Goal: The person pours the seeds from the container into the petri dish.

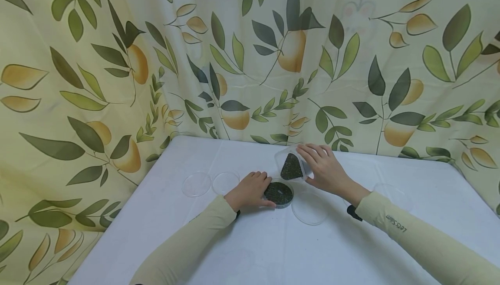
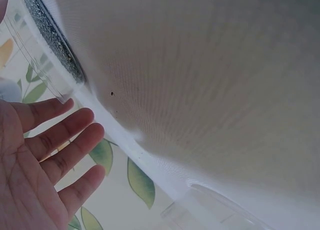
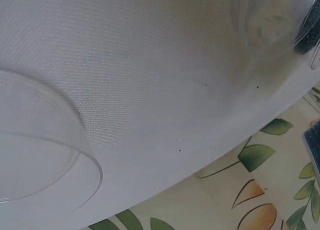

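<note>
A round clear petri dish full of dark, fine grains sits on the white table. My left hand holds it at its left side, thumb near and fingers far; the left wrist view shows the fingers fairly straight, with the index fingertip at the dish's wall. Just above the dish's far edge, my right hand grips a clear plastic container from the right. That container is tilted toward the dish, dark grains gathered inside it. The right hand's fingers are out of sight in its wrist view.
Right of the filled dish lies a clear round dish or lid. Two more clear round pieces lie to the left, and another faint one is under the right forearm's far side. A leaf-patterned curtain hangs behind the table.
</note>
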The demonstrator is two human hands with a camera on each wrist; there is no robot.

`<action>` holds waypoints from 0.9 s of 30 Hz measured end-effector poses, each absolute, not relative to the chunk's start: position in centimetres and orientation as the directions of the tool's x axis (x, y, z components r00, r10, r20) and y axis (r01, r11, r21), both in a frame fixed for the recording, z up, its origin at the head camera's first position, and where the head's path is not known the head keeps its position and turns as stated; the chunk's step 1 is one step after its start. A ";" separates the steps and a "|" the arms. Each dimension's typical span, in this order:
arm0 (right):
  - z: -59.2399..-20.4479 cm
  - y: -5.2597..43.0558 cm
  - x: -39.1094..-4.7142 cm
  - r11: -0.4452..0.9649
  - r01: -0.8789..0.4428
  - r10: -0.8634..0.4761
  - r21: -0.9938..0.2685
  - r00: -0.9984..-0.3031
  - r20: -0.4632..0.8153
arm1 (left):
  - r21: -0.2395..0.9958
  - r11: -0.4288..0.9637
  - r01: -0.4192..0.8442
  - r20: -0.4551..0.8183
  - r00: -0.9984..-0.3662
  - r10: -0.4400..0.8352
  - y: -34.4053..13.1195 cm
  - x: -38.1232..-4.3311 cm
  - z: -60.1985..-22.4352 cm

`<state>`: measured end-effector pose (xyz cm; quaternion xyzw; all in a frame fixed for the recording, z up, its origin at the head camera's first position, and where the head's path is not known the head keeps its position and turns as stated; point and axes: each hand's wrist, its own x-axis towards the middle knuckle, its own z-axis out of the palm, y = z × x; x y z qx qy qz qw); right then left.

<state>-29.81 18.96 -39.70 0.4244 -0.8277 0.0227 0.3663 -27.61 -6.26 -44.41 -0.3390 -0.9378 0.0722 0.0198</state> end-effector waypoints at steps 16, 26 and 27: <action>-39.7 19.2 -30.6 0.705 -0.705 -0.583 0.077 -0.514 0.629 | -0.133 0.763 0.633 -0.006 -0.770 0.638 -6.3 -27.5 -44.5; -39.4 19.0 -31.6 0.771 -0.625 -0.478 -0.122 -0.695 0.537 | -0.157 0.763 0.627 -0.006 -0.774 0.634 -6.3 -27.5 -44.5; -39.4 19.0 -31.7 0.778 -0.611 -0.467 -0.145 -0.717 0.518 | -0.158 0.763 0.626 -0.005 -0.774 0.634 -6.3 -27.5 -44.5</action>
